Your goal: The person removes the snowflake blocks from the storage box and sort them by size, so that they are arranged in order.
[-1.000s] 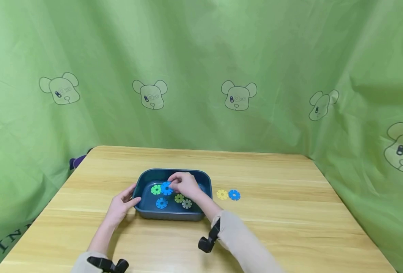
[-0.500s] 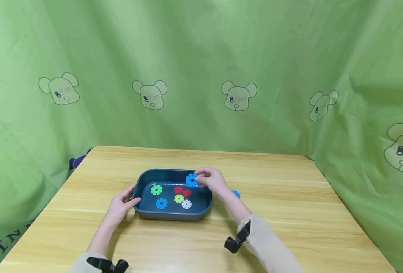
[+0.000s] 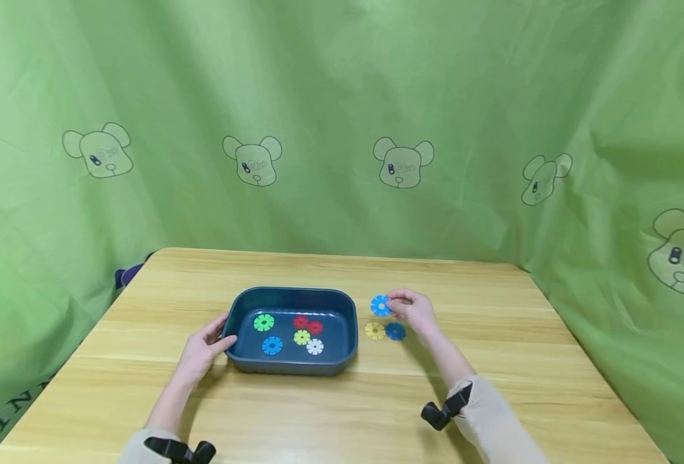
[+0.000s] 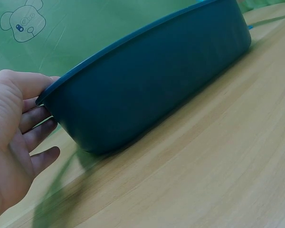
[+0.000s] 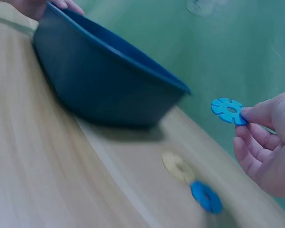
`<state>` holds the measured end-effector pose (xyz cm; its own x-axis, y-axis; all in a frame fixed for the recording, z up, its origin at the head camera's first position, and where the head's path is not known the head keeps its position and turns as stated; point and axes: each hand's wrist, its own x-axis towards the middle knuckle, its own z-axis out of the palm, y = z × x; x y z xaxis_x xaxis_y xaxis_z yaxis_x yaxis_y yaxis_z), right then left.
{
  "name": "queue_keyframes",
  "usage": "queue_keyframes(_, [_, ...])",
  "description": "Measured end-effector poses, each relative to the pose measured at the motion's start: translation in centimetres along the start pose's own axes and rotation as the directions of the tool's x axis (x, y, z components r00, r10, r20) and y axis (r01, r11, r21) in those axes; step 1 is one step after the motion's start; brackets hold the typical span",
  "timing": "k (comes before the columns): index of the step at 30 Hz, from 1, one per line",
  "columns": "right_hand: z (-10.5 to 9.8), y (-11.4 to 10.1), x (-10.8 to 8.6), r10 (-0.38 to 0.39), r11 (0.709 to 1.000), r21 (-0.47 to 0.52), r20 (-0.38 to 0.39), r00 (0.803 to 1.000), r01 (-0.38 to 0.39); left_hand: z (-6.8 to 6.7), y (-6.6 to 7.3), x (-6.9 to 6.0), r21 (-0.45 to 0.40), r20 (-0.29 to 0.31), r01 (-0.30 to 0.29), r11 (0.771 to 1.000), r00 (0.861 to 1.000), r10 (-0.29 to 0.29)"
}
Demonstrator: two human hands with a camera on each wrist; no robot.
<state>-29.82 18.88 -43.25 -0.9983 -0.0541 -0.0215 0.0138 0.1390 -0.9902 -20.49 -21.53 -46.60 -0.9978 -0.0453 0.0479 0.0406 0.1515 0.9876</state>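
My right hand point(image 3: 414, 310) pinches a blue notched plastic disc point(image 5: 221, 108) by its edge, between thumb and fingers. It holds the disc above the table, to the right of a dark blue plastic basin point(image 3: 295, 367). Just below it, a yellow notched disc point(image 3: 369, 330) and another blue notched disc point(image 5: 199, 192) lie side by side on the wood. At the basin's left end my left hand point(image 3: 199, 353) grips the rim, thumb over the edge. Inside lie a green disc point(image 3: 257, 323), a blue disc point(image 3: 265, 347), two red discs point(image 3: 317, 330), a yellow-green disc point(image 3: 297, 338) and a white disc point(image 3: 310, 348).
The basin stands on a light wooden table point(image 3: 319, 412). Green fabric point(image 3: 330, 212) printed with bear heads hangs behind and at both sides. Something purple point(image 3: 127, 276) shows past the table's left back edge. A black wrist mount point(image 3: 446, 407) sits on the right forearm.
My right hand has carried the blue disc from inside the basin, over its right wall, to above the table on the right. The left hand has stayed at the rim.
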Motion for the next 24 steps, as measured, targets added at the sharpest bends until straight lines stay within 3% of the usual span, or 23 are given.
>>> queue_keyframes(6, [-3.2, 2.0, 0.0, 0.075, 0.997, -0.031, -0.029, 0.997, -0.076, 0.0, -0.1, -0.1, -0.006, -0.002, -0.002, 1.0, 1.0, 0.002])
queue_keyframes(11, [-5.1, 2.9, -0.2, 0.1, 0.988, -0.116, -0.051, 0.994, -0.106, 0.0, -0.1, -0.2, -0.011, -0.011, -0.006, 1.0, 1.0, 0.006])
queue_keyframes(24, [-7.0, 4.4, -0.6, 0.114, 0.934, -0.332, -0.068, 0.991, -0.131, 0.0, 0.1, -0.1, -0.014, -0.004, 0.008, 1.0, 1.0, -0.008])
